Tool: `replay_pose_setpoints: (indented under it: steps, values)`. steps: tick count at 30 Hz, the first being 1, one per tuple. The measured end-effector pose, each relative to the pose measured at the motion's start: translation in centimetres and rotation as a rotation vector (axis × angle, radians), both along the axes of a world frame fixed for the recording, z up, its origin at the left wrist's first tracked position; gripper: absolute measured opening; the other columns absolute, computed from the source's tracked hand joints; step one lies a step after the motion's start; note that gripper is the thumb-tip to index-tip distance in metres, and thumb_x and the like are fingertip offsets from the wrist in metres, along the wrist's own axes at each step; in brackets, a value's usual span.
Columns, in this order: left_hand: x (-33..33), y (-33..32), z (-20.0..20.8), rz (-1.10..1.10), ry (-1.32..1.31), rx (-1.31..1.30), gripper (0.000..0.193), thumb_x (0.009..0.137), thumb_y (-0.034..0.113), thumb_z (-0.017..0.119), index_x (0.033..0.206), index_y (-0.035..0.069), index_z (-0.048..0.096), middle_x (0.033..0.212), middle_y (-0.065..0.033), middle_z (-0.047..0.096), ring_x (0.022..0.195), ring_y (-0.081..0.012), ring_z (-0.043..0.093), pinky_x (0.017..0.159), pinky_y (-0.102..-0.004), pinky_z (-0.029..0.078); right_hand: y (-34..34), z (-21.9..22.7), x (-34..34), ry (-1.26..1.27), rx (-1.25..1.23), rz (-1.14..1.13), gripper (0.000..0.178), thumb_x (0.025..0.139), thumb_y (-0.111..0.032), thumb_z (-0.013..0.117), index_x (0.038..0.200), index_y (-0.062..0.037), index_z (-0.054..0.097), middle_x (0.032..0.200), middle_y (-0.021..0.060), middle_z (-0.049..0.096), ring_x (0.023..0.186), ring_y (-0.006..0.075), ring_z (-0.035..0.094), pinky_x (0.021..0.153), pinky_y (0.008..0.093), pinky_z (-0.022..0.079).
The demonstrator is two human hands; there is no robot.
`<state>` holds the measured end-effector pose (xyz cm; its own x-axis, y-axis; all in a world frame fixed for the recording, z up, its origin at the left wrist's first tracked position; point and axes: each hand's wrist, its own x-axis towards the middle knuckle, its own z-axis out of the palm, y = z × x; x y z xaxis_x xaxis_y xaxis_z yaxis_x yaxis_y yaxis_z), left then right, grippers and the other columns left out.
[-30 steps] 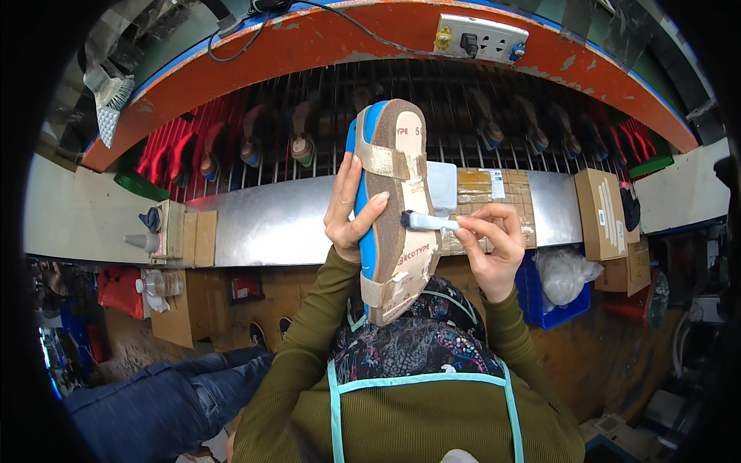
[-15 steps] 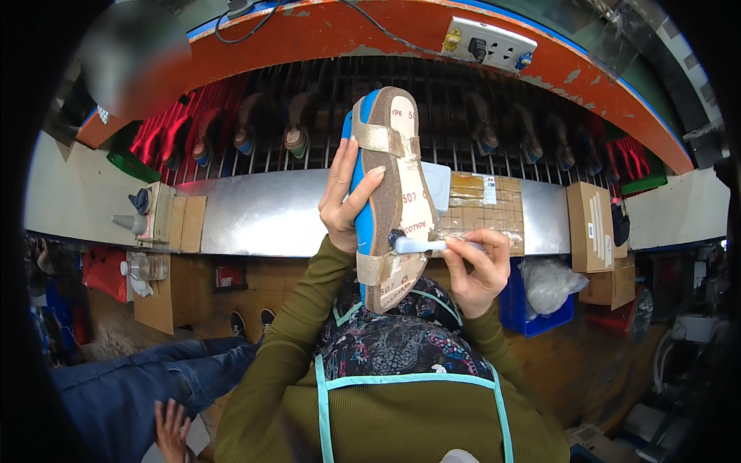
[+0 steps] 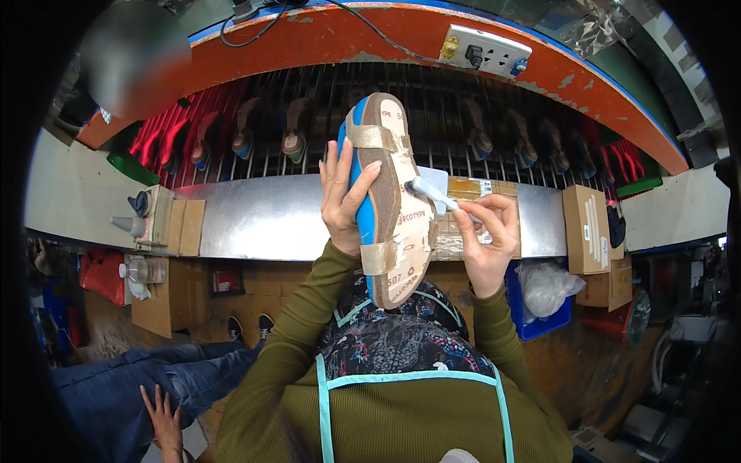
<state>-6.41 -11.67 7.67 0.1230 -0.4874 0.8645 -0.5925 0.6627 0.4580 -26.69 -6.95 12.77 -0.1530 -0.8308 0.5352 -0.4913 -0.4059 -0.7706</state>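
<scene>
Head view, shoe (image 3: 382, 202): we saw it raised in front of the metal ledge (image 3: 262, 220), its pale underside facing up
Left hand (image 3: 342, 204): we saw it clasping the blue side, thumb on the brown edge
Right hand (image 3: 492, 241): we saw it pinching the handle of a brush (image 3: 438, 194)
Bristles (image 3: 413, 186): we found them at the underside's middle, but could not tell if they touched
Rod rack (image 3: 436, 116): we noted other shoes (image 3: 296, 131) on it
Basket (image 3: 543, 326): we noted a plastic bag (image 3: 543, 289) inside

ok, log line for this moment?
left hand: holds shoe, underside toward camera | right hand: holds brush, bristles over shoe, contact unclear
</scene>
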Motion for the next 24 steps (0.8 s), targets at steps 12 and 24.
replay_pose_setpoints:
  steps: [12, 24]
  values:
    - [4.7, 5.4, -3.0, 0.153, 0.02, 0.11, 0.057, 0.077, 0.018, 0.079, 0.131, 0.015, 0.059, 0.149, -0.0212, 0.042, 0.139, -0.0443, 0.037, 0.113, -0.052, 0.032, 1.8, -8.3, -5.9, -0.538, 0.505, 0.441, 0.01, 0.087, -0.007, 0.066, 0.092, 0.0011, 0.064, 0.093, 0.0046, 0.056, 0.075, 0.0094, 0.049, 0.063, 0.0228, 0.036]
    - [8.4, 9.4, -1.4, 0.427, 0.144, 0.156, 0.047, 0.08, 0.009, 0.072, 0.125, 0.019, 0.065, 0.15, -0.0165, 0.043, 0.138, -0.0424, 0.039, 0.114, -0.0501, 0.032, -1.7, -13.0, -4.6, -0.484, 0.641, 0.502, 0.016, 0.092, -0.012, 0.067, 0.101, 0.0007, 0.064, 0.085, 0.0005, 0.057, 0.07, 0.0067, 0.046, 0.062, 0.0227, 0.036]
